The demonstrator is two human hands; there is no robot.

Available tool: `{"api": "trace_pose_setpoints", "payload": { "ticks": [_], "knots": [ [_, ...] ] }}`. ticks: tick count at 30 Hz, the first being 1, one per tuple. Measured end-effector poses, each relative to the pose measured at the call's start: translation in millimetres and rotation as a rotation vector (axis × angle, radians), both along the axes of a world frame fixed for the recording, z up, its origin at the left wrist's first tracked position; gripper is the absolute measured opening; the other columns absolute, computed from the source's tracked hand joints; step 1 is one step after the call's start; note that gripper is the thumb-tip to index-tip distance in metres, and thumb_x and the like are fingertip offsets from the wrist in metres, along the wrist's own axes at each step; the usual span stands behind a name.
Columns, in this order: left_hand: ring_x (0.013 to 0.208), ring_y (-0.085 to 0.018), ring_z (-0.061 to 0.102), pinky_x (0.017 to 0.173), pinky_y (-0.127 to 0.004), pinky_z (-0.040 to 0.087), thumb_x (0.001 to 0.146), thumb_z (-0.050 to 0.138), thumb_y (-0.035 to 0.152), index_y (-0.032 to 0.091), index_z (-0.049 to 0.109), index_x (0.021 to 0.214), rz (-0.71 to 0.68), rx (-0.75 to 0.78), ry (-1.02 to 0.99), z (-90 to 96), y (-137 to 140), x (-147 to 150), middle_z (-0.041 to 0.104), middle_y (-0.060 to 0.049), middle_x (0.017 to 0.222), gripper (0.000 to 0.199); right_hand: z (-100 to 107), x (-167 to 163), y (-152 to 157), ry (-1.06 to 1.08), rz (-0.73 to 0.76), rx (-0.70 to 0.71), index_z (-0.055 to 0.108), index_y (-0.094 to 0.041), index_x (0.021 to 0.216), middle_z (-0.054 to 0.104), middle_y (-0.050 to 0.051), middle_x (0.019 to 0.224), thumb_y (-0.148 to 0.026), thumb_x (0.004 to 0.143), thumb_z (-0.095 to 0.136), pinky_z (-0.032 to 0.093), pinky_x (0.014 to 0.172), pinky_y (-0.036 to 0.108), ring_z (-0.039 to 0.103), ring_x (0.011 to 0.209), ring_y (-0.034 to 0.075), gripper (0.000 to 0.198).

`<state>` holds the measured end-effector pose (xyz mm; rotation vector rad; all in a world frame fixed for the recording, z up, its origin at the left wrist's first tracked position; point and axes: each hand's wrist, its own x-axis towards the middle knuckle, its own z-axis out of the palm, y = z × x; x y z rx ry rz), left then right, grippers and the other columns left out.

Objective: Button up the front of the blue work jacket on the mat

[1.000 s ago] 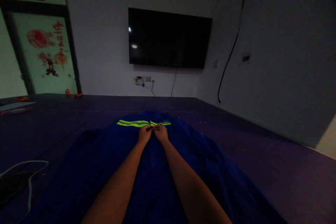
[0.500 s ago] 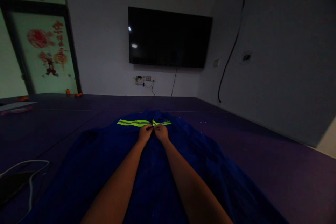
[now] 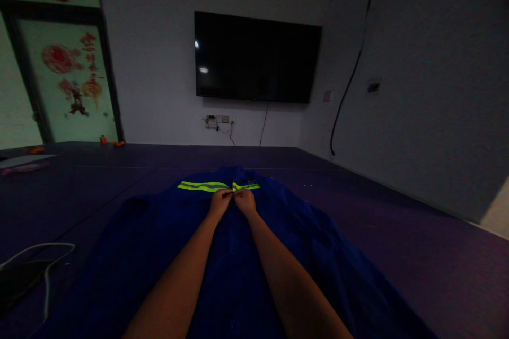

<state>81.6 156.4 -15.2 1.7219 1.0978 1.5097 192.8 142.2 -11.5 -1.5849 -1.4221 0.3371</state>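
Note:
A blue work jacket [image 3: 159, 243] lies spread out in front of me, its collar at the far end. Across its chest runs a yellow-green reflective stripe [image 3: 199, 186] with a grey band, split at the front placket. My left hand [image 3: 220, 202] pinches the cloth at the placket just below the stripe. Close beside it, my right hand [image 3: 245, 200] has its fingers closed on the other side of the same spot. The fingertips nearly meet; any button between them is too small and dark to make out. Small buttons show faintly lower on the placket.
The jacket rests on a dark purple floor [image 3: 389, 222]. At left are a white cable [image 3: 46, 280] and a dark flat object [image 3: 18, 280]. Small orange objects [image 3: 118, 144] lie near the door. A television [image 3: 258, 58] hangs ahead; a black cable [image 3: 350, 82] runs down the right wall.
Both hands stay at the same spot on the placket, with only a very slight shift of the fingers and cloth. The jacket otherwise lies as before.

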Motion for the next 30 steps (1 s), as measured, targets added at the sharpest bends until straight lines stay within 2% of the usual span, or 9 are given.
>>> {"api": "trace_pose_setpoints", "payload": {
  "ticks": [10, 17, 30],
  "knots": [
    [0.089, -0.019, 0.062, 0.084, -0.033, 0.047, 0.068, 0.058, 0.013, 0.015, 0.069, 0.079, -0.008, -0.023, -0.035, -0.7, -0.1, 0.9, 0.069, -0.007, 0.089, 0.015, -1.8, -0.9, 2.1, 0.066, 0.013, 0.007, 0.065, -0.017, 0.071, 0.067, 0.002, 0.067, -0.018, 0.071, 0.052, 0.041, 0.05, 0.016, 0.061, 0.057, 0.012, 0.014],
    [0.091, -0.02, 0.061, 0.086, -0.035, 0.046, 0.067, 0.059, 0.011, 0.015, 0.069, 0.081, 0.001, -0.042, -0.049, -0.6, 1.4, 2.1, 0.068, -0.008, 0.091, 0.018, -4.5, 0.2, 3.7, 0.072, 0.041, 0.059, 0.065, -0.017, 0.075, 0.068, 0.002, 0.069, -0.014, 0.068, 0.053, 0.044, 0.055, 0.018, 0.062, 0.062, 0.013, 0.014],
    [0.09, -0.021, 0.062, 0.086, -0.037, 0.046, 0.067, 0.059, 0.015, 0.015, 0.069, 0.081, -0.013, -0.053, -0.054, 0.0, -0.1, 1.4, 0.068, -0.008, 0.091, 0.017, 0.7, -1.9, -3.7, -0.005, 0.0, 0.088, 0.064, -0.018, 0.074, 0.068, 0.002, 0.072, -0.009, 0.064, 0.053, 0.044, 0.059, 0.018, 0.063, 0.067, 0.014, 0.017]
  ]
}}
